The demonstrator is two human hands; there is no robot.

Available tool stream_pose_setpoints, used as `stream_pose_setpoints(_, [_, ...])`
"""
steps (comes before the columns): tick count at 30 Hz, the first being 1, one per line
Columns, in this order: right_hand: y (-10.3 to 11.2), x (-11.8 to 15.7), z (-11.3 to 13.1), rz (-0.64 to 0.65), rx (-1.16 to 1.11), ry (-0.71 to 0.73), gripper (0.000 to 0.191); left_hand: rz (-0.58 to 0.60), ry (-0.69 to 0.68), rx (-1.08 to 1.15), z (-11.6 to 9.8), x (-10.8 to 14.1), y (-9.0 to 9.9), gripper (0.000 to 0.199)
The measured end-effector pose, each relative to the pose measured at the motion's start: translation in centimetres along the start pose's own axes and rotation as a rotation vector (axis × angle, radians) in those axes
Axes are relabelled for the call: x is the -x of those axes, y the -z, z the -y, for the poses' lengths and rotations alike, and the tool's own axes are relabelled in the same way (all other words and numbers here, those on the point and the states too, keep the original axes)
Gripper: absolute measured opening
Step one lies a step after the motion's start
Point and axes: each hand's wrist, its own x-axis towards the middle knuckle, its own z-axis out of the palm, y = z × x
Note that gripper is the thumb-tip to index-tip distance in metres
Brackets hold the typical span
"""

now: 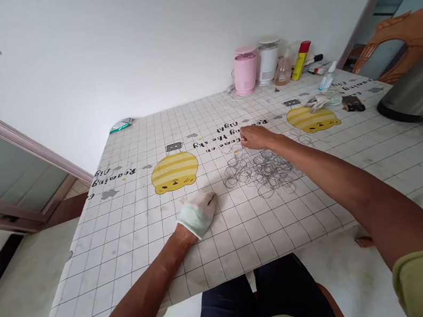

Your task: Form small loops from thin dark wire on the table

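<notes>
A loose tangle of thin dark rings or wire loops (270, 170) lies spread on the checked tablecloth (130, 253). My left hand (199, 209), in a white and pale green glove, rests on the cloth to the left of the tangle; its fingers are curled, and what they hold, if anything, is hidden. Bare and closed, my right hand (254, 137) is just beyond the far edge of the tangle, with its forearm passing over the right part of the loops. Anything inside its fingers is too small or hidden to name.
Along the wall stand a pink device (246, 72), a white one (269, 65), a spray bottle (282, 71) and a yellow-red can (301, 61). At the right are a crumpled glove (323, 101), a dark small item (353, 104) and a metal kettle (422, 85).
</notes>
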Motion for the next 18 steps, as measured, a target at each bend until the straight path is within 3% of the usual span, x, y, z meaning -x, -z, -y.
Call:
stream_pose_setpoints(5, [0.2, -2.2, 1.5, 0.097, -0.037, 0.076, 0.003, 0.011, -0.005, 0.017, -0.1, 0.0, 0.2, 0.03])
stream_pose_setpoints(9, [0.6, -3.5, 2.6, 0.161, -0.017, 0.088, 0.014, -0.002, -0.003, -0.008, 0.0, 0.0, 0.1, 0.029])
stream_pose_setpoints(18, [0.6, -2.7, 2.0, 0.184, 0.044, 0.104, 0.008, -0.015, -0.007, -0.028, 0.1, -0.1, 0.0, 0.027])
